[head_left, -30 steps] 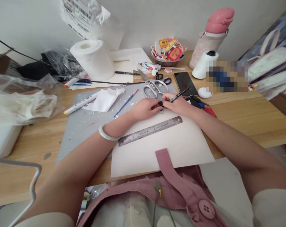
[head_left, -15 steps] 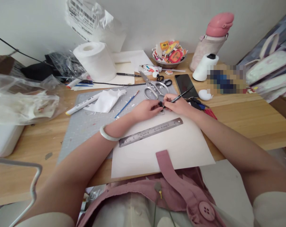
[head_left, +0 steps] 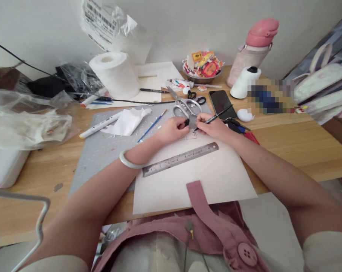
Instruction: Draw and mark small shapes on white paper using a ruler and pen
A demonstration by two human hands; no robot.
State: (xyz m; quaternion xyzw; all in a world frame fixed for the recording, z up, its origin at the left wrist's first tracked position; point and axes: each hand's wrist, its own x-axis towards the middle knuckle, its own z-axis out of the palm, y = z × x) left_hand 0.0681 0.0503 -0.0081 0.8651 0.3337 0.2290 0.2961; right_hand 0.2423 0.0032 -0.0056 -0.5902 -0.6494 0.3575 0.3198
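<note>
My right hand [head_left: 206,124] pinches a black pen [head_left: 213,118], its tip pointing down at the far edge of a white sheet of paper [head_left: 205,170]. Beneath the tip are small drawn black lines [head_left: 191,135]. Closed around a small black object [head_left: 187,122], whose kind I cannot make out, my left hand [head_left: 174,129] rests at the same edge, left of the pen tip. A steel ruler [head_left: 180,158] lies slanted across the paper, nearer to me than both hands. Just beyond the hands are silver scissors [head_left: 185,104].
A grey cutting mat [head_left: 97,158] lies under the paper, with a blue paintbrush [head_left: 151,125] and crumpled tissue [head_left: 128,121]. Farther back are a paper roll [head_left: 114,75], a bowl of colourful pieces [head_left: 203,66], a phone [head_left: 222,104] and a pink-lidded bottle [head_left: 251,53].
My left hand has shifted slightly left with the black object, away from the pen tip, uncovering more of the drawn lines. My right hand stays nearly in place with the pen.
</note>
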